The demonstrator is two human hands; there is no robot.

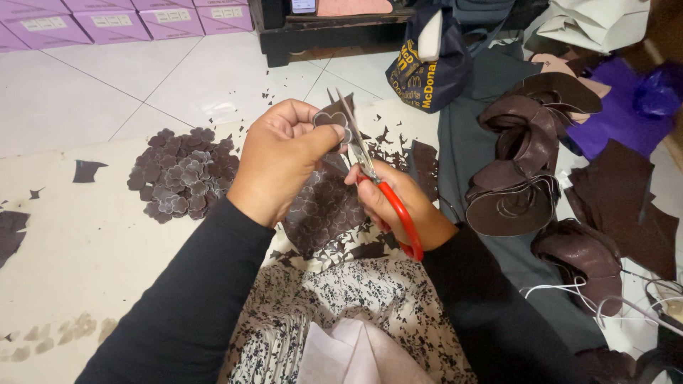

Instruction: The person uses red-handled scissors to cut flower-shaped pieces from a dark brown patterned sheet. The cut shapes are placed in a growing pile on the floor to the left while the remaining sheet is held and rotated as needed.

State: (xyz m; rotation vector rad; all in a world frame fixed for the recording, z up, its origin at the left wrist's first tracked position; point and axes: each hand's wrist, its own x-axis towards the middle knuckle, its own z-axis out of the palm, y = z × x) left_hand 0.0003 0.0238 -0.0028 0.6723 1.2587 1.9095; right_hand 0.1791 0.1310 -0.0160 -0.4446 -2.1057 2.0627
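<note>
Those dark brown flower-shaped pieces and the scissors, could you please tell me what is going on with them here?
A person seated on the floor holds a small dark brown flower-shaped leather piece in the left hand and trims its edge with red-handled metal scissors gripped in the right hand. A pile of cut dark brown flower shapes lies on the pale mat to the left. More embossed brown sheet rests on the lap, and curled brown leather offcuts sit to the right.
</note>
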